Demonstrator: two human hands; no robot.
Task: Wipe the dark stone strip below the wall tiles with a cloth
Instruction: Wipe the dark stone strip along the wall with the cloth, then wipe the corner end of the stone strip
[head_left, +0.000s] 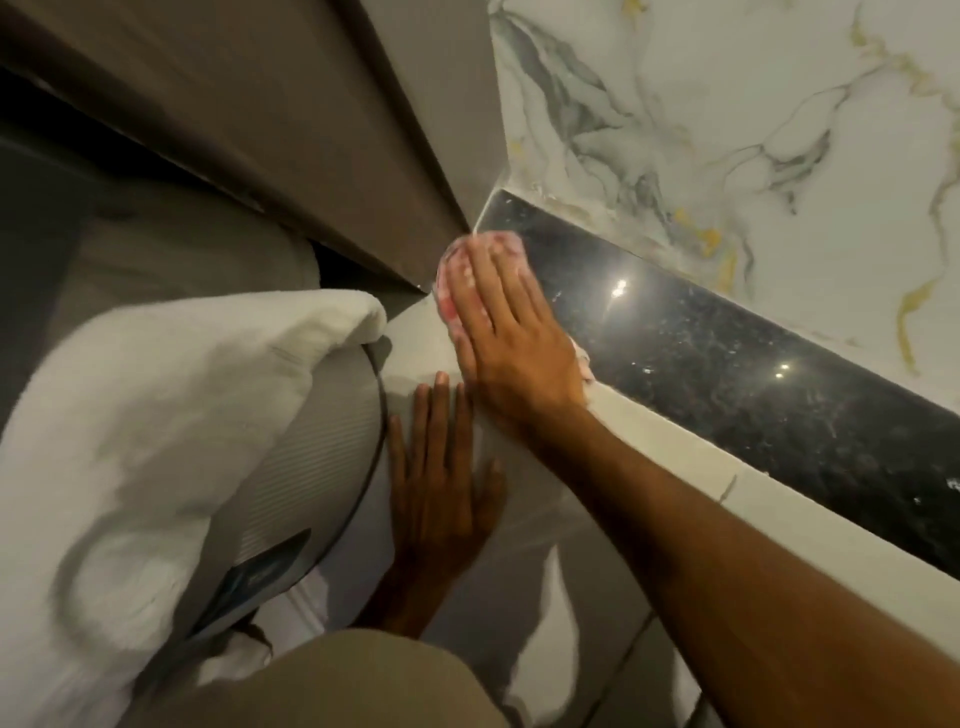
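Pink cloth (447, 280) pressed under flat right hand (514, 348) at 10 o'clock end of strip (727, 384); 4 o'clock stretch looks unwiped, left hand (441, 499) flat, empty.

Two hands — left (441, 488), right (514, 353) — one cloth (451, 270), one stone strip (727, 374)

pink-and-white cloth (457, 270), speckled black stone strip (727, 374), grey-and-gold-veined white tiles (753, 104)

Polished dark stone strip (727, 374) below marble tiles (727, 104), w/ pink cloth (445, 278) on end nr corner
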